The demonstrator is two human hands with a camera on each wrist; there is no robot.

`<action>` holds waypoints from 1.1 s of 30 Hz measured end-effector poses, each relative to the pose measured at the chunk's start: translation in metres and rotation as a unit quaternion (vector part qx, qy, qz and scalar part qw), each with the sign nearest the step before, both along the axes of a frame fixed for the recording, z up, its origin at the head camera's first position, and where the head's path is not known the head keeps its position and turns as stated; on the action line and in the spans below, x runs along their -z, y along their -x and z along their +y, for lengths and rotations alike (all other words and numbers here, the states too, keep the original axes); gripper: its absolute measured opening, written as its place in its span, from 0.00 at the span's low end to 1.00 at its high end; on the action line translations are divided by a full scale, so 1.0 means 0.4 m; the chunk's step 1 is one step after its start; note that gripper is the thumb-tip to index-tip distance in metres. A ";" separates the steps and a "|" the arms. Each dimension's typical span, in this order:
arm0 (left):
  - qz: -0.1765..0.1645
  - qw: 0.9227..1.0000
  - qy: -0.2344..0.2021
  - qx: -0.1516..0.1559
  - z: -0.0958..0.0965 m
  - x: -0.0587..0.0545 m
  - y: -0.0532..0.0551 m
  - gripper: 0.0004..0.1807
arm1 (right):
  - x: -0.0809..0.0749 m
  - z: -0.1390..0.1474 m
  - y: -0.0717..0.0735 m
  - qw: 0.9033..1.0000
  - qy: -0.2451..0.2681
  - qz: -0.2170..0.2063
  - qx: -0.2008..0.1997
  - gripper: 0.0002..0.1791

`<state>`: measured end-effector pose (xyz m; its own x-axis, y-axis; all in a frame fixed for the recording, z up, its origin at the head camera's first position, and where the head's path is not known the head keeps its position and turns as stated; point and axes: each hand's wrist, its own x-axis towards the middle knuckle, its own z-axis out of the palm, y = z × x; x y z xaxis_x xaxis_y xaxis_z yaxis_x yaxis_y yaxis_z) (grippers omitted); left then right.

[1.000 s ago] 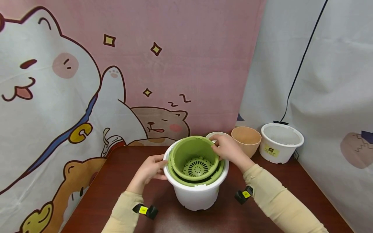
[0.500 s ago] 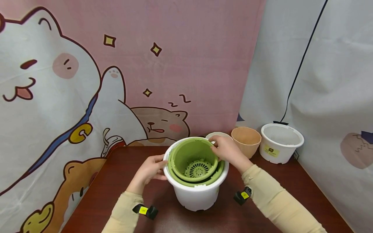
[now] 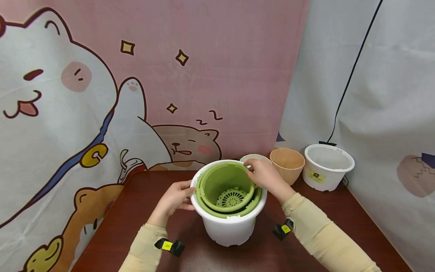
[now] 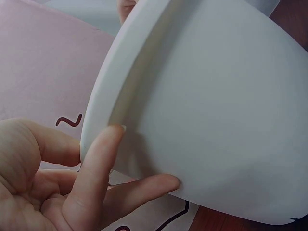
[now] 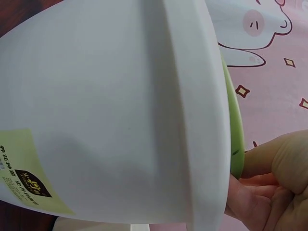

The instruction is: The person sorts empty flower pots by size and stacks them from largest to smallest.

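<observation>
A white plastic flower pot (image 3: 227, 231) stands on the dark red table, with a yellow-green label (image 5: 31, 178) on its side in the right wrist view. Inside it sits a green pot (image 3: 257, 199), its rim just within the white one. A smaller green pot (image 3: 217, 181) with a slotted base is nested in that, slightly tilted. My left hand (image 3: 173, 198) holds the white pot's rim at the left, thumb and fingers spread around the edge. My right hand (image 3: 266, 175) pinches the smaller green pot's rim at the far right; its fingertips are partly hidden in the right wrist view.
Behind my right hand stand a cream pot (image 3: 255, 156) and a peach pot (image 3: 287, 162). Another white pot (image 3: 326, 168) with a yellow label is at the back right corner. Patterned cloth (image 3: 217, 75) hangs behind the table (image 3: 136, 219).
The smaller green pot has dropped slightly inside the larger one, and my right hand has shifted a little left with it. My left hand and the white pot have stayed in place.
</observation>
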<state>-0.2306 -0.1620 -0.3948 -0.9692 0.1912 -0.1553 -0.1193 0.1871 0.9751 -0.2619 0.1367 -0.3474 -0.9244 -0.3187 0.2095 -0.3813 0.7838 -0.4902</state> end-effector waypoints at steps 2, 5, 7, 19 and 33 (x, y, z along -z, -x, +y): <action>0.003 1.000 0.001 0.003 -0.001 0.000 0.000 0.25 | 0.000 0.000 0.001 1.000 -0.004 0.004 0.000 0.17; 0.000 1.000 0.001 0.001 0.000 0.000 0.000 0.25 | 0.000 0.002 0.003 1.000 -0.017 0.019 0.004 0.16; 0.000 1.000 0.000 0.001 0.001 0.002 0.001 0.25 | 0.001 0.003 0.004 0.999 -0.028 0.033 0.003 0.15; 0.000 1.000 0.001 -0.004 0.005 -0.002 0.002 0.26 | -0.006 0.029 0.001 0.997 -0.030 0.069 0.011 0.16; -0.001 1.000 0.001 -0.005 0.005 -0.003 0.003 0.26 | 0.007 0.078 0.004 0.997 0.024 0.058 -0.037 0.18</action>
<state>-0.2317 -0.1600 -0.3934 -0.9708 0.1808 -0.1578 -0.1235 0.1874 0.9745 -0.2635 0.1680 -0.3504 -0.8674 -0.3726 0.3298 -0.4937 0.7273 -0.4768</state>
